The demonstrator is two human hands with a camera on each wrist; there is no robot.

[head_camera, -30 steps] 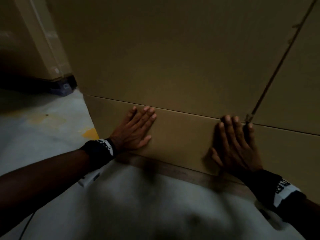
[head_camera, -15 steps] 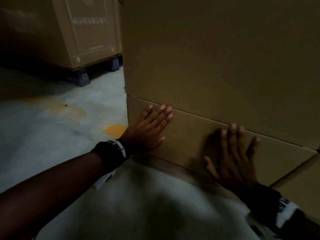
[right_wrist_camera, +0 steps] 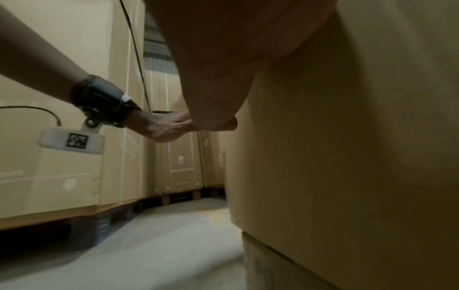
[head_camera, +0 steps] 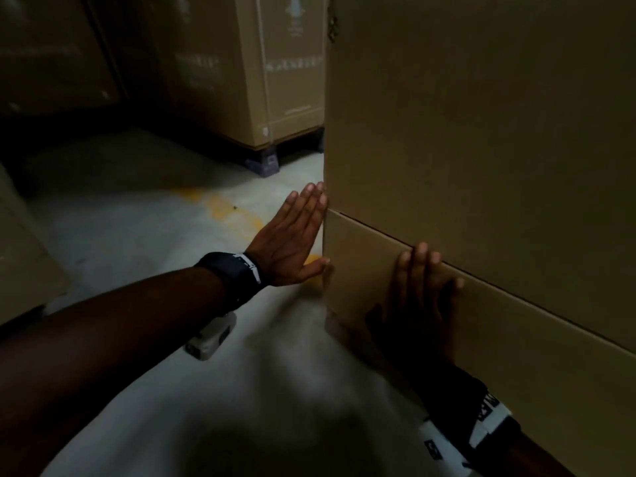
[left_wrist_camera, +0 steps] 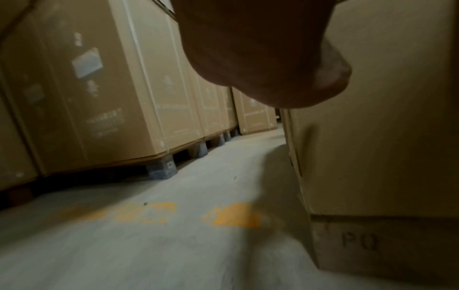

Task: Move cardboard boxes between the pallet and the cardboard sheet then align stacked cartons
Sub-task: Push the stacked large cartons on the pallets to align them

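While the upper carton (head_camera: 481,125) already sits on the lower carton (head_camera: 361,270), their corner edges look slightly offset; judged stage: stacking done, aligning left. Left hand (head_camera: 292,235): flat, fingers straight, against the stack's corner. Right hand (head_camera: 418,304): flat, fingers spread, pressing the lower carton's face.

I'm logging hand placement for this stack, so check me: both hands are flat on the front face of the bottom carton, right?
Not quite. Only the right hand lies flat on the front face of the bottom carton. The left hand is open at the stack's left corner edge, fingers reaching up to the upper carton. The head view shows this.
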